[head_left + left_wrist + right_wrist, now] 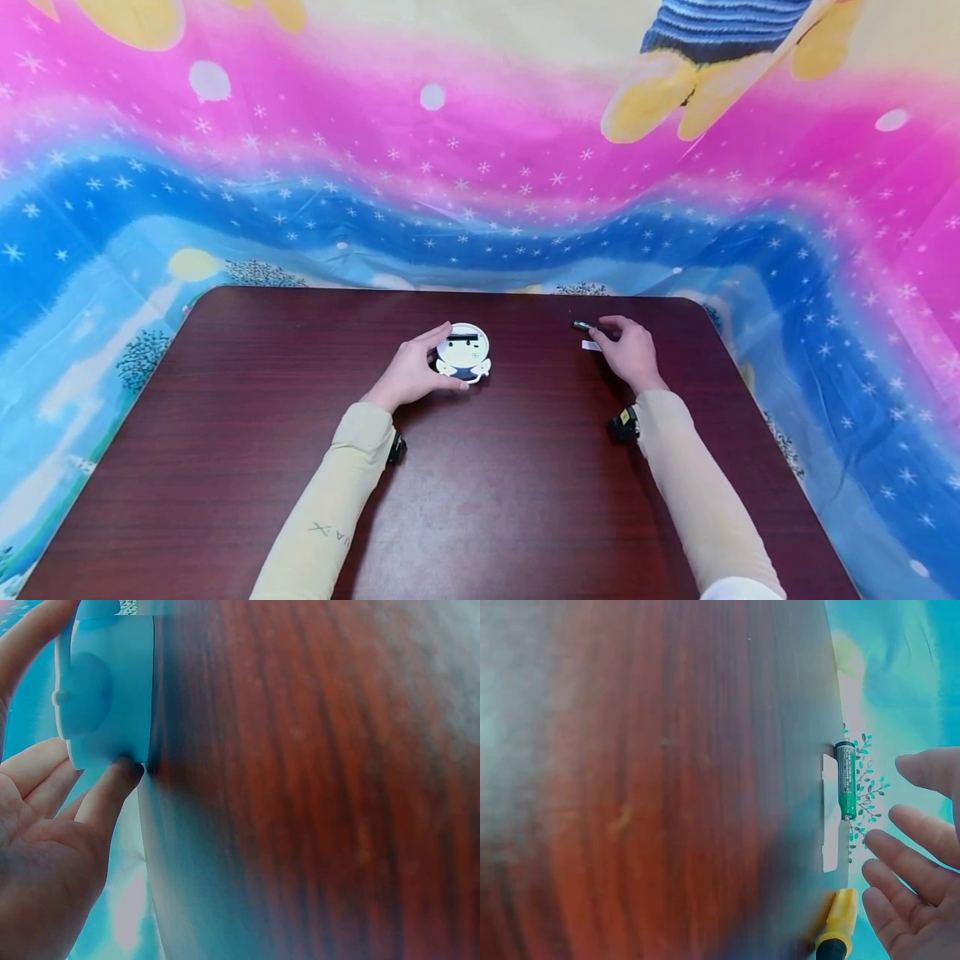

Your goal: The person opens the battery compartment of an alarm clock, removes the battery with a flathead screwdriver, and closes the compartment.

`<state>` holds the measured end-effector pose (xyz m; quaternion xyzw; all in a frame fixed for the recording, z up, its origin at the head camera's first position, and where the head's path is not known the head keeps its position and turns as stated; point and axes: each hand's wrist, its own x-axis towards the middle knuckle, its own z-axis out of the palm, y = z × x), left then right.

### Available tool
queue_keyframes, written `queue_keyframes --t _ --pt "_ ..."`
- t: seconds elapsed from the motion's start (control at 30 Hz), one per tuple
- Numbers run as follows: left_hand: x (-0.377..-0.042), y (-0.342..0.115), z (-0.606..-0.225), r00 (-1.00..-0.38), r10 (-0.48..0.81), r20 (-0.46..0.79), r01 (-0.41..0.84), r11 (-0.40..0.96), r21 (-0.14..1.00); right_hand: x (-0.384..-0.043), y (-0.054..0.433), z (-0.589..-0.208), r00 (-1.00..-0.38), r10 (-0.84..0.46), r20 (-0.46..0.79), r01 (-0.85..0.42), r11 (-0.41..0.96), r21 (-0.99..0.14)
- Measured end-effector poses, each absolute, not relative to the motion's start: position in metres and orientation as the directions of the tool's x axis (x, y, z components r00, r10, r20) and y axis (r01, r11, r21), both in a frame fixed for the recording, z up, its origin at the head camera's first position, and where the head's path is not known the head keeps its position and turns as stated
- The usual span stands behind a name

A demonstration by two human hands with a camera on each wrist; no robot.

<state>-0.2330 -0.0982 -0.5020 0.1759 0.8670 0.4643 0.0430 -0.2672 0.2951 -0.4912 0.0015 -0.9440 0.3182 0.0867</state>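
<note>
My left hand (414, 364) grips a white round cartoon-shaped device (475, 343) from its left side, thumb at the near edge and fingers at the far edge. A dark slot runs across the device's upper face, with small dark marks below. In the left wrist view the device (112, 690) shows its thick side, close against the tabletop. My right hand (630, 352) hovers at the right with fingers relaxed and apart, holding nothing. Just beyond its fingertips lies a green-and-black battery (845, 780). Beside the battery is a thin white strip-like piece (830, 814).
A yellow object with a black end (840, 922) lies near the right hand in the right wrist view; the hand hides it in the head view. The dark red wood-grain table (495, 492) has rounded far corners. A colourful patterned cloth (487, 142) hangs behind it.
</note>
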Motion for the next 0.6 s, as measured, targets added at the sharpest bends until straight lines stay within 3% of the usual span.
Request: queue_keyframes --t 0.6 --pt "-0.232 -0.099 -0.501 -0.933 0.346 0.096 0.273 0.508 0.817 -0.251 0.296 -0.496 -0.989 0.002 0.145 -0.077 0.839 -0.539"
